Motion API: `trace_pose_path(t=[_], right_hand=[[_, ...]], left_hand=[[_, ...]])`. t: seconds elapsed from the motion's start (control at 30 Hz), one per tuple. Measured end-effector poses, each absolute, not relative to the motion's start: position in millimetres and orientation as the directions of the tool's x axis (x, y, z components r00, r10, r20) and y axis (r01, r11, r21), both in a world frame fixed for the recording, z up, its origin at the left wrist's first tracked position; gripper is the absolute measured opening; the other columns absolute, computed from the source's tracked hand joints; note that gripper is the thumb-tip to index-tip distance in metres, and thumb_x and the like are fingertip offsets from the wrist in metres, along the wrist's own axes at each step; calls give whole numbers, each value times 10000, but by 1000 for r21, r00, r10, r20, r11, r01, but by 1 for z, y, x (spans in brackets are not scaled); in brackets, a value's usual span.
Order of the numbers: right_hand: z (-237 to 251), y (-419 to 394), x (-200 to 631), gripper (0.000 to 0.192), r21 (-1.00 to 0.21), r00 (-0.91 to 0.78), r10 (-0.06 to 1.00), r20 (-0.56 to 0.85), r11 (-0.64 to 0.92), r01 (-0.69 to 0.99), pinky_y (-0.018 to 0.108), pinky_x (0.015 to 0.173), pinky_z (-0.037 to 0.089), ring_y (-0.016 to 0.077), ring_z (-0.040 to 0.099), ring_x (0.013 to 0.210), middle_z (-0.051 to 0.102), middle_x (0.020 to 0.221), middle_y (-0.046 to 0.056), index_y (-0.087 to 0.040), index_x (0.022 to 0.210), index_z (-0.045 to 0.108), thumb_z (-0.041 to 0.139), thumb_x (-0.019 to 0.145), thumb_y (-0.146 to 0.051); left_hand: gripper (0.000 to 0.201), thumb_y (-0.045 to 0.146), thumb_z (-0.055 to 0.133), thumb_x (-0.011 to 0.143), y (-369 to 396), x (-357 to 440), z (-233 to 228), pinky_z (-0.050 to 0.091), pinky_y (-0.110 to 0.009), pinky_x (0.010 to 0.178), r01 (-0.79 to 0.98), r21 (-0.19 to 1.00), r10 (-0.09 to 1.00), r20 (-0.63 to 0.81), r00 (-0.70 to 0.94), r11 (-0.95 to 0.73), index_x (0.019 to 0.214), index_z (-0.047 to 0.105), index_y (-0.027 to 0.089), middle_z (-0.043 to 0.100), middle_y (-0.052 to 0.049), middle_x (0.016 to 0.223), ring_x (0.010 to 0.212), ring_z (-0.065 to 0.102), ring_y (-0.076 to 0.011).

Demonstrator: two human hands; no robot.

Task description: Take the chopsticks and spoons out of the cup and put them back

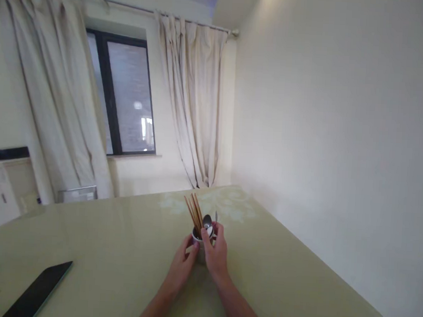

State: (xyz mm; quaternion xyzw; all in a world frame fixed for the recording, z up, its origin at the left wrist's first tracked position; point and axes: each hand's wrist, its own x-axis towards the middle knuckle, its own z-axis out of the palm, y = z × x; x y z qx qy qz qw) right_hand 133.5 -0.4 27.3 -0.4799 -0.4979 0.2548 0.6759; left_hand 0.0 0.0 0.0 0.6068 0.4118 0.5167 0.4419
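In the head view, a small cup is held between the left hand and the right hand, with both hands wrapped close around its sides. The cup stands on the pale green table, near the far right corner. Brown chopsticks and a spoon are stuck upright in it. A black tablet is seen lying at the left.

Left hand, right hand cupped together

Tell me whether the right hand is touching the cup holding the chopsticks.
Touching. The head view shows the right hand wrapped against the cup, fingers over its rim, no gap visible.
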Motion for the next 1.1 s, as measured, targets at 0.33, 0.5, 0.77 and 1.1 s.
trace_pose_path(t=[0.33,0.5,0.77,1.1], right_hand=[[17,2,132,761,-899,353,828,437,384,212,412,999,571,303,747,1090,780,1170,90,-208,1315,561,910,659,-368],[14,9,144,637,-883,486,745,457,317,345,418,908,585,338,756,1023,777,1091,124,-192,1210,591,856,698,-463],[12,26,181,735,-861,671,574,469,130,491,505,932,551,448,717,1097,753,1162,243,-145,1220,621,787,675,-608],[23,21,181,1127,-848,767,384,515,97,521,691,1059,433,546,541,1326,604,1399,367,-56,1469,514,711,705,-861]], left_hand=[[682,558,639,934,1,0,-14,503,-471,1186,36,952,939,294,180,-305,1492,534,181,610,-181,1554,1398,624,-304],[614,425,574,948,0,3,-27,518,-483,1155,218,917,940,311,138,-335,1500,521,161,607,-186,1545,1428,586,-305],[534,331,494,962,-14,5,-19,432,-510,1224,457,767,891,419,176,-451,1464,580,171,673,-170,1432,1373,605,-294],[463,314,467,972,-20,2,-11,463,-480,1183,479,763,893,435,116,-434,1387,591,150,676,-179,1371,1314,625,-279]])
